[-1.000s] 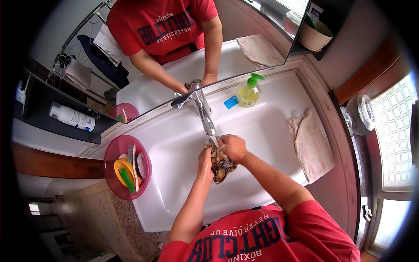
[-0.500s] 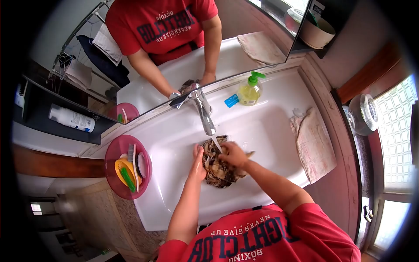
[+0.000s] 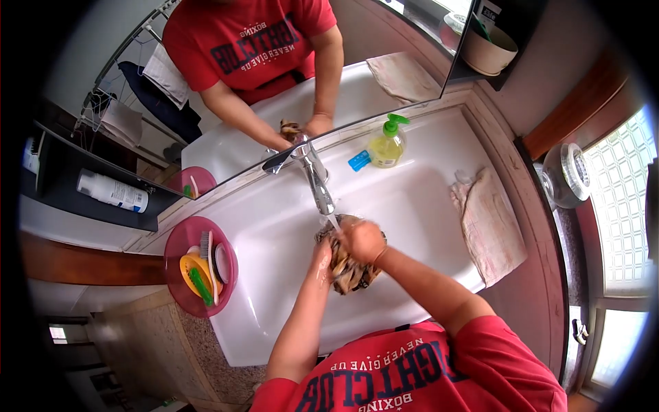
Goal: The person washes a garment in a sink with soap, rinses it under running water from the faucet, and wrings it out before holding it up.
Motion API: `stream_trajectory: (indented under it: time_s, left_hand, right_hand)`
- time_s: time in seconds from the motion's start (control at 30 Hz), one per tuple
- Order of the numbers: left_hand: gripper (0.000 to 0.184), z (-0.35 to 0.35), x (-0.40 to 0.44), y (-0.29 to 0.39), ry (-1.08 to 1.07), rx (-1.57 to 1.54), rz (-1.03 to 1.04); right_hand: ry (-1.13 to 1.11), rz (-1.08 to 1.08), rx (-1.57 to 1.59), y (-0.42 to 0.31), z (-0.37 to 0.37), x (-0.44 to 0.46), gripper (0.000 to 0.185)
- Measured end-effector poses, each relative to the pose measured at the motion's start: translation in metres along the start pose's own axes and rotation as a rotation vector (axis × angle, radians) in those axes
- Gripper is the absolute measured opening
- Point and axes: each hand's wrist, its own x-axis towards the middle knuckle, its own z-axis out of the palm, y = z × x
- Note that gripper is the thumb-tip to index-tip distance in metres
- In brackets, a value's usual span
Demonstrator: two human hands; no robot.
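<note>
I see room to pass between the right hand (image 3: 362, 240) and the towel (image 3: 486, 230), over bare basin (image 3: 422, 206); straight ahead the tap (image 3: 316, 182) blocks me, with the mirror (image 3: 384, 34) behind; the bottle (image 3: 386, 149) bars the ledge to its right; the tub (image 3: 177, 240) crowds the left end.

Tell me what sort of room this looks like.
Most likely a bathroom or washroom: there's a wide white sink with a running tap, a large mirror behind it, and a pump bottle near the tap.

The cloth (image 3: 351, 276) is patterned brown and black, the sink (image 3: 415, 206) white.
</note>
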Motion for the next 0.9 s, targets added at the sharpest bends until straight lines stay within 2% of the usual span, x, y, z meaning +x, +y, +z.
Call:
stream_trajectory:
  time_s: [0.07, 0.1, 0.13, 0.2, 0.23, 0.27, 0.3, 0.33, 0.37, 0.4, 0.43, 0.47, 0.5, 0.53, 0.57, 0.6, 0.63, 0.67, 0.73, 0.8, 0.9]
  left_hand:
    - [0.035, 0.012, -0.014, 0.006, 0.06, 0.05, 0.099]
    - [0.034, 0.016, -0.021, 0.012, 0.178, 0.282, 0.157]
    - [0.034, 0.011, -0.025, 0.013, 0.185, 0.275, 0.16]
    - [0.044, -0.004, -0.037, 0.015, 0.065, 0.623, 0.223]
    - [0.048, -0.023, -0.033, 0.014, 0.03, 0.918, 0.287]
    - [0.048, -0.033, -0.036, 0.013, 0.026, 0.92, 0.28]
    - [0.049, -0.042, -0.038, 0.013, 0.163, 1.221, 0.409]
    - [0.049, -0.05, -0.038, 0.015, 0.308, 1.519, 0.541]
    - [0.061, -0.055, -0.031, 0.018, 0.326, 1.24, 0.406]
    - [0.061, -0.059, -0.029, 0.015, 0.329, 1.242, 0.406]
    - [0.068, -0.037, -0.038, 0.02, 0.319, 0.924, 0.251]
    - [0.075, -0.022, -0.041, 0.021, 0.301, 0.604, 0.101]
    - [0.079, -0.028, -0.032, 0.014, 0.16, 0.465, 0.146]
    - [0.079, -0.027, -0.027, 0.01, 0.157, 0.468, 0.147]
    - [0.075, -0.023, -0.023, 0.008, 0.056, 0.293, 0.069]
    - [0.072, -0.021, -0.018, 0.009, -0.048, 0.119, -0.008]
    - [0.068, -0.01, -0.026, 0.016, -0.001, 0.066, -0.069]
    - [0.068, -0.016, -0.024, 0.014, -0.005, 0.067, -0.072]
    - [0.066, -0.031, -0.022, 0.004, -0.331, -0.218, -0.079]
    - [0.065, -0.018, -0.024, 0.002, -0.332, -0.157, -0.073]
    - [0.06, -0.04, 0.006, -0.015, -0.289, -0.139, 0.024]
  right_hand:
    - [-0.04, 0.023, -0.033, 0.022, -0.014, 0.013, 0.025]
    - [-0.047, 0.014, -0.059, 0.03, -0.022, 0.015, 0.021]
    - [-0.054, 0.024, 0.008, 0.04, -0.028, 0.016, 0.021]
    - [-0.135, 0.044, 0.037, 0.067, -0.037, 0.017, 0.022]
    - [-0.134, 0.047, 0.036, 0.077, -0.039, 0.015, 0.022]
    - [-0.051, 0.156, -0.045, 0.084, -0.04, 0.011, 0.026]
    - [0.031, 0.261, -0.126, 0.09, -0.039, 0.009, 0.032]
    - [0.032, 0.262, -0.125, 0.089, -0.038, 0.008, 0.032]
    - [0.004, 0.372, -0.198, 0.086, -0.035, 0.004, 0.037]
    - [-0.024, 0.48, -0.27, 0.082, -0.029, 0.0, 0.044]
    - [-0.06, 0.503, -0.257, 0.074, -0.013, -0.007, 0.057]
    - [-0.071, 0.47, -0.179, 0.06, -0.002, -0.011, 0.059]
    - [-0.111, 0.381, -0.047, 0.063, 0.017, -0.014, 0.055]
    - [-0.187, 0.332, 0.207, 0.059, 0.024, -0.013, 0.051]
    - [-0.27, 0.251, 0.323, 0.04, 0.022, -0.011, 0.046]
    - [-0.225, 0.176, 0.502, 0.018, 0.019, -0.02, 0.038]
    - [-0.228, -0.014, 0.401, 0.018, 0.045, -0.028, 0.038]
    - [-0.235, -0.159, 0.42, -0.005, 0.03, -0.032, 0.035]
    - [-0.139, -0.391, 0.186, -0.036, 0.018, -0.043, 0.029]
    - [-0.101, -0.412, 0.144, -0.047, 0.01, -0.045, 0.026]
    - [-0.028, -0.422, 0.096, -0.042, 0.003, -0.036, 0.023]
